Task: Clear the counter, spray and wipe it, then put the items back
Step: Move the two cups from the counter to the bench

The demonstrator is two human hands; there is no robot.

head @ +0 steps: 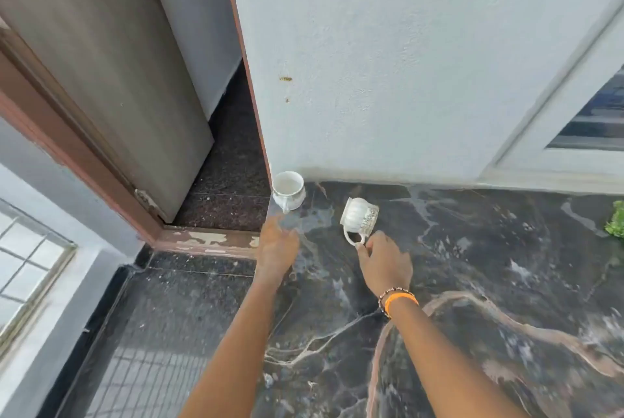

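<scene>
Two white patterned cups are on the dark marble counter (pixel 472 265). One cup (pixel 288 189) stands upright at the counter's far left corner against the wall, its handle toward me. The second cup (pixel 359 215) is tipped over, its base facing me and its handle low. My right hand (pixel 385 262) pinches that handle with thumb and fingers. My left hand (pixel 277 245), blurred, hovers just short of the upright cup at the counter's left edge, fingers spread and holding nothing.
A pale wall backs the counter. To the left the counter ends at an open doorway with a grey door (pixel 101 63) and brown frame, above a dark floor (pixel 162 316). Something green (pixel 616 218) sits at the far right. A window (pixel 594 120) is at upper right.
</scene>
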